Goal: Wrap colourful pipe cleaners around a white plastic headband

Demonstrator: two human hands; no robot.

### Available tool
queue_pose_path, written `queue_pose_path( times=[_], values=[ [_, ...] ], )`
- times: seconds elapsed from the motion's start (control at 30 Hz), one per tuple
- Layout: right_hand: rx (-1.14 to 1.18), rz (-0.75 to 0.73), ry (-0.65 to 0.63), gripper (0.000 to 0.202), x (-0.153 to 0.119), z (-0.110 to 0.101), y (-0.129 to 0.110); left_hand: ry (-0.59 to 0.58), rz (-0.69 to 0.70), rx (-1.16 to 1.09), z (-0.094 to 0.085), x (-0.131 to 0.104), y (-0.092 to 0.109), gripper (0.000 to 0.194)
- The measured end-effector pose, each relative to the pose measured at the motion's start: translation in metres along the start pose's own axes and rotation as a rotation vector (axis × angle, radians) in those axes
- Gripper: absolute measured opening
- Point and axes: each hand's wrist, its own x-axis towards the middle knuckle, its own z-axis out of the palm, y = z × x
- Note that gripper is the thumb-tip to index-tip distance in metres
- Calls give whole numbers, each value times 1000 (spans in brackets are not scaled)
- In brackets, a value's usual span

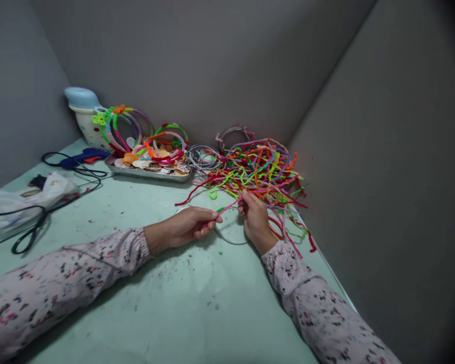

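A pink pipe cleaner (229, 206) runs between my two hands, stretched nearly straight. My left hand (197, 222) pinches one end of it between thumb and fingers. My right hand (252, 215) grips it further along, with the fingers curled in. Under and between the hands lies a thin grey wire hoop (231, 242) with a bit of green on it, partly hidden by them. Just beyond my right hand is a tangled heap of coloured pipe cleaners (265, 162). Whether the pink one is joined to the hoop I cannot tell.
A metal tray (151, 174) holds shells and several wrapped hoops. Beside it lie coiled grey wire hoops (205, 157). To the left are a blue glue gun (79, 157), a black cord (94, 174), a plastic bag (56, 189) and a blue-lidded container (84, 114). Grey walls enclose the table.
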Motion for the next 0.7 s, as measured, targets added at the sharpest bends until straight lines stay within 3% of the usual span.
queue_pose_path(
  times=[0.13, 0.3, 0.4, 0.5, 0.7],
  values=[
    [4, 4, 30, 30, 3, 1, 2, 77, 136, 337, 0, 1, -3, 20],
    [14, 37, 72, 27, 5, 7, 0, 302, 457, 1024, 1, -3, 0, 22],
    [11, 58, 99, 26, 5, 8, -2, 365, 549, 1205, 1, -5, 2, 18],
    [9, 96, 69, 27, 4, 5, -2, 285, 440, 1021, 0, -2, -1, 22],
    [-3, 38, 31, 29, 2, -5, 0, 21, 24, 166, -1, 2, -4, 28]
  ],
)
